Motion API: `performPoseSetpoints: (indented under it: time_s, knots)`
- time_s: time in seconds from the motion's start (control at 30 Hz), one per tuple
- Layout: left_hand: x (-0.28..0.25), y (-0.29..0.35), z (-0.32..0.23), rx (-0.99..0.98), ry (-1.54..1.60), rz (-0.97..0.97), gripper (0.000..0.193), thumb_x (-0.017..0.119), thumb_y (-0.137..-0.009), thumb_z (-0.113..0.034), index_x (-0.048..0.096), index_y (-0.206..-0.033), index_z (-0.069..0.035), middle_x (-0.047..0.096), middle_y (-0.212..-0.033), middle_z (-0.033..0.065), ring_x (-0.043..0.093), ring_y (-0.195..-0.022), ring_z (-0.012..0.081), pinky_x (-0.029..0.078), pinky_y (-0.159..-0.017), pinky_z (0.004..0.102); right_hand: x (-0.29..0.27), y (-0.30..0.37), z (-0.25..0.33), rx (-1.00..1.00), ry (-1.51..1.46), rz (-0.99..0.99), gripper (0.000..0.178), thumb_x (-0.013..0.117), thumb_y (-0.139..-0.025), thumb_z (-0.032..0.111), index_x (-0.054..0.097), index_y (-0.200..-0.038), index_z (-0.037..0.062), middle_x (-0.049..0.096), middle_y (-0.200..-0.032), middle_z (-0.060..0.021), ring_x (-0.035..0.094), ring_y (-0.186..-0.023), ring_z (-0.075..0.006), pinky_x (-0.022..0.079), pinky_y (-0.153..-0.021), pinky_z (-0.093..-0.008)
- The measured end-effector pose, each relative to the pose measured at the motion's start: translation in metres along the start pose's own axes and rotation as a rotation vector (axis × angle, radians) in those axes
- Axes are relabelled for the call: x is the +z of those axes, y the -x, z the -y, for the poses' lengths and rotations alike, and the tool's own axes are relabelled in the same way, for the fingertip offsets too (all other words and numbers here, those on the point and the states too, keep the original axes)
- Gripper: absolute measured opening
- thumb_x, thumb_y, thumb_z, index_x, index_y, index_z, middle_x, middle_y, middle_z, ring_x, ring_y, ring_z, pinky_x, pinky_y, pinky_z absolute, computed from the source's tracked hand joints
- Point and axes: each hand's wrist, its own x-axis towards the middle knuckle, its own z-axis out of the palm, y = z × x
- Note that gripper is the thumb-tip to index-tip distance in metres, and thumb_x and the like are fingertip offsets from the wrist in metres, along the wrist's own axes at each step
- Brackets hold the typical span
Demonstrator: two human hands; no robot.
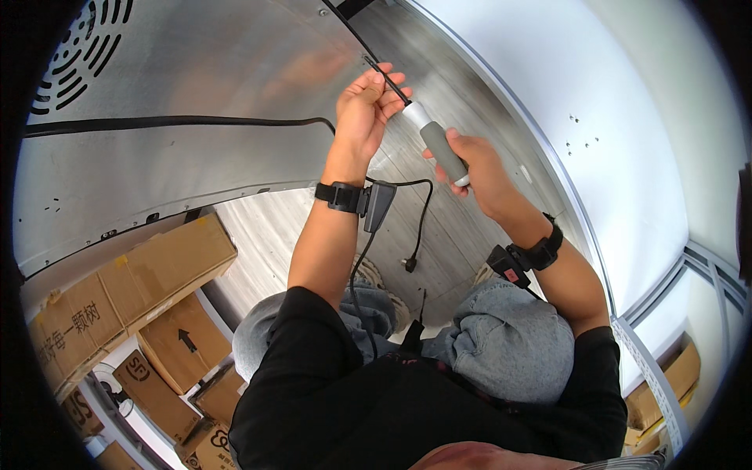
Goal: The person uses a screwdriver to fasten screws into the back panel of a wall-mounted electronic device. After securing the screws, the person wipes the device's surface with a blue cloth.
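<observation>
A screwdriver with a grey handle (443,151), a white collar and a long dark shaft slants up and left across the view's upper middle. My right hand (475,168) is wrapped round the handle. At the shaft, my left hand (368,110) has its thumb and fingers bent about it, the fingers a little apart. The shaft's tip lies by the lower edge of a large metal panel (227,63), close to a thin black cord (350,30). Whether the tip touches a screw is too small to tell.
A thick black cable (180,121) crosses the panel and passes behind my left wrist; a plug (410,265) lies on the wood-look floor (266,227). Cardboard boxes (172,266) are stacked at left. To the right stands a white panel (627,102) with a metal edge.
</observation>
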Motion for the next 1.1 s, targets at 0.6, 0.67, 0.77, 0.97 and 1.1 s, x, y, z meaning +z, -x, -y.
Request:
performPoseSetpoints:
  time_s: [0.6,0.67,0.77,0.97,1.1]
  knots:
    - [0.008,-0.002,0.002,0.008,-0.09,-0.069,0.022,0.05,-0.097,-0.021,0.058,-0.096,0.0,0.066,-0.082,0.0111,0.067,-0.068,0.0202,0.055,-0.057,0.0239,0.015,-0.007,-0.012,-0.515,0.488,-0.307,0.042,0.057,-0.089,0.041,0.057,-0.096,-0.0012,0.062,-0.077,-0.009,0.052,-0.051,-0.0121,0.04,-0.047,-0.023]
    - [0.008,-0.003,0.003,0.001,-0.097,-0.079,0.023,0.051,-0.097,-0.022,0.058,-0.096,0.0,0.066,-0.083,0.0109,0.067,-0.068,0.0197,0.055,-0.057,0.0238,0.012,-0.01,-0.021,-0.611,0.549,-0.349,0.041,0.058,-0.089,0.039,0.057,-0.095,-0.0013,0.061,-0.076,-0.0084,0.052,-0.051,-0.0121,0.04,-0.047,-0.0234]
    - [0.004,-0.001,0.003,-0.016,-0.054,-0.068,0.024,0.051,-0.097,-0.023,0.058,-0.096,-0.001,0.066,-0.086,0.0109,0.067,-0.067,0.0185,0.055,-0.057,0.0235,0.014,0.003,-0.001,-0.245,0.227,-0.149,0.038,0.057,-0.09,0.037,0.057,-0.095,-0.0006,0.058,-0.072,-0.0061,0.05,-0.051,-0.0108,0.037,-0.046,-0.0235]
    - [0.0,0.006,-0.003,-0.02,0.033,-0.016,0.019,0.048,-0.096,-0.015,0.058,-0.103,0.0,0.066,-0.092,0.0112,0.066,-0.067,0.0155,0.055,-0.058,0.0233,0.005,0.006,0.007,-0.104,-0.007,0.04,0.044,0.046,-0.095,0.038,0.06,-0.102,-0.0028,0.05,-0.061,-0.0012,0.043,-0.047,-0.0084,0.033,-0.044,-0.023]
    - [0.002,0.01,-0.006,-0.034,0.038,-0.007,0.018,0.047,-0.096,-0.013,0.057,-0.104,0.0,0.066,-0.093,0.0111,0.065,-0.067,0.0142,0.055,-0.058,0.0239,0.004,0.009,0.009,-0.099,-0.011,0.075,0.048,0.042,-0.096,0.039,0.061,-0.104,-0.0039,0.049,-0.059,-0.0006,0.042,-0.046,-0.008,0.031,-0.043,-0.0224]
